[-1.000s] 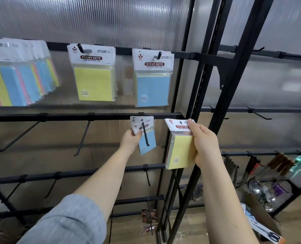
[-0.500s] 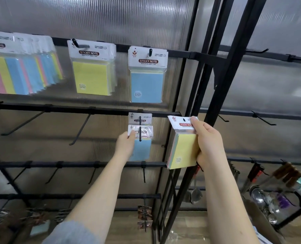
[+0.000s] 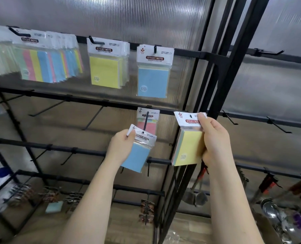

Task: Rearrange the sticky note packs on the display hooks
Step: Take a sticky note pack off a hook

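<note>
My left hand [image 3: 121, 147] pinches a blue sticky note pack [image 3: 137, 153] by the corner of its white header card. I hold it tilted, its punched hole just at the tip of the middle-rail hook [image 3: 147, 120], so it sits either barely on or barely off that hook; I cannot tell which. A pink-fronted pack [image 3: 149, 123] hangs further back on the same hook, at 12 o'clock from my left hand.

My right hand [image 3: 214, 140] grips a thick stack of packs with a yellow one in front [image 3: 188, 148]. The thumb presses on the header, the fingers wrap behind, and that keeps the headers and holes lined up. It waits at 3 o'clock from the left hand, near the black upright post [image 3: 234, 59], clear of the hook I am working.

On the top rail [image 3: 186, 53], at 12 o'clock, hang a blue pack [image 3: 153, 80], a yellow group [image 3: 105, 71] at 11 o'clock, and striped multicolour packs [image 3: 46, 66] at 10 o'clock.

Several hooks at 9 o'clock on the middle rail stand bare. I judge the sorting is well short of finished.
</note>
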`<state>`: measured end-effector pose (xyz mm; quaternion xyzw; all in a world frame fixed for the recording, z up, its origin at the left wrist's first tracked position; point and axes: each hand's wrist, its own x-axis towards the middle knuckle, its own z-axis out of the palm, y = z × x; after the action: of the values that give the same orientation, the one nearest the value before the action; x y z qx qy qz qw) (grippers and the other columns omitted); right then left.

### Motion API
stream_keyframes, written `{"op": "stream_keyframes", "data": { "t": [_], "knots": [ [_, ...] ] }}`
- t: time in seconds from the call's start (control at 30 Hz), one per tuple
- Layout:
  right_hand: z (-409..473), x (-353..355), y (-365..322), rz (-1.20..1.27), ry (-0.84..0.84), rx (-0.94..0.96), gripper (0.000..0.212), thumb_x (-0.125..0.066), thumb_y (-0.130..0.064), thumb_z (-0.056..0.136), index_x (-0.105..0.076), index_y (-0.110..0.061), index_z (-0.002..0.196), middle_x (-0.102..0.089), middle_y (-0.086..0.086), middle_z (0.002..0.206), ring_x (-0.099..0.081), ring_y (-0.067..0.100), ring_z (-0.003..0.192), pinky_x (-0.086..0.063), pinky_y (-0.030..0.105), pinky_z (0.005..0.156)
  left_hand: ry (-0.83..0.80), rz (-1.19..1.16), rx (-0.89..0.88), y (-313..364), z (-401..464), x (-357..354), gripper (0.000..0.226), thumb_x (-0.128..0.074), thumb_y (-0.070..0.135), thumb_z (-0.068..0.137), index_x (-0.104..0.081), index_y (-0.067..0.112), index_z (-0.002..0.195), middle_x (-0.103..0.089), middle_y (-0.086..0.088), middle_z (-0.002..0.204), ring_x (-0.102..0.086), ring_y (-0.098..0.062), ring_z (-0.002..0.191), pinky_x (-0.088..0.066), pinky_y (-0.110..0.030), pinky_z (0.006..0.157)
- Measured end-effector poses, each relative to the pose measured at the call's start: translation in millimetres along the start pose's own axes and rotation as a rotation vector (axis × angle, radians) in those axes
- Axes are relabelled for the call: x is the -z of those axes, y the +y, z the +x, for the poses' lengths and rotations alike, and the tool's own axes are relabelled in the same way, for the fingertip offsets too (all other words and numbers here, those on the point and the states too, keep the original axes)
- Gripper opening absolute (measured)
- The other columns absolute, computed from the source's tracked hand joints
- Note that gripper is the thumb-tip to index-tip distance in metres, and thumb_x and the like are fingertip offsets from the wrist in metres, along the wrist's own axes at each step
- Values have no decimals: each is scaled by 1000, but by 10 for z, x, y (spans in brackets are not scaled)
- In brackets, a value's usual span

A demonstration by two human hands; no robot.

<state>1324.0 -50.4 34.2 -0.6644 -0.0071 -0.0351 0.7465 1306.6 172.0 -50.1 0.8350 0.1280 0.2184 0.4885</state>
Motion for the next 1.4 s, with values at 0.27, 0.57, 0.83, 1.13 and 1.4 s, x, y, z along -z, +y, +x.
{"op": "stream_keyframes", "data": {
  "t": [0.27, 0.57, 0.83, 1.13, 1.4],
  "knots": [
    [-132, -37, 0, 16, 38, 16, 23, -60, -39, 90, -66, -24, 74, -73, -6, 76, -62, 5, 61, -45, 27, 65, -64, 8, -29, 148, -4, 169, 38, -34, 33, 99, -52, 12, 73, -55, 1, 66, -44, -14, 58, -31, -26, 53],
    [-362, -241, 5, 52, 128, 27, 23, -59, -38, 91, -67, -23, 76, -73, -9, 73, -62, -1, 55, -44, 24, 60, -112, -93, -114, 329, 95, 524, 36, -39, 38, 99, -64, 13, 92, -68, -2, 87, -56, -17, 74, -38, -28, 60],
    [-485, -418, -47, 75, 190, 58, 24, -60, -38, 90, -66, -23, 73, -73, -8, 74, -62, 0, 55, -45, 22, 57, -132, -148, -265, 623, 331, 816, 33, -44, 35, 98, -65, 13, 87, -65, 14, 78, -56, -2, 65, -38, -12, 52],
    [-491, -458, -110, 67, 213, 81, 25, -61, -36, 89, -66, -23, 69, -72, -6, 73, -60, 3, 55, -44, 24, 61, -93, -307, -434, 1293, 576, 806, 38, -50, 34, 97, -58, 1, 80, -56, -10, 70, -46, -13, 62, -34, -26, 56],
    [-414, -400, -156, 47, 235, 97, 27, -59, -33, 91, -64, -22, 67, -70, -7, 68, -58, 3, 54, -44, 23, 59, 1, -467, -392, 1546, 787, 619, 27, -49, 28, 98, -51, 7, 81, -40, -4, 64, -35, -14, 59, -25, -27, 55]
  ]
}}
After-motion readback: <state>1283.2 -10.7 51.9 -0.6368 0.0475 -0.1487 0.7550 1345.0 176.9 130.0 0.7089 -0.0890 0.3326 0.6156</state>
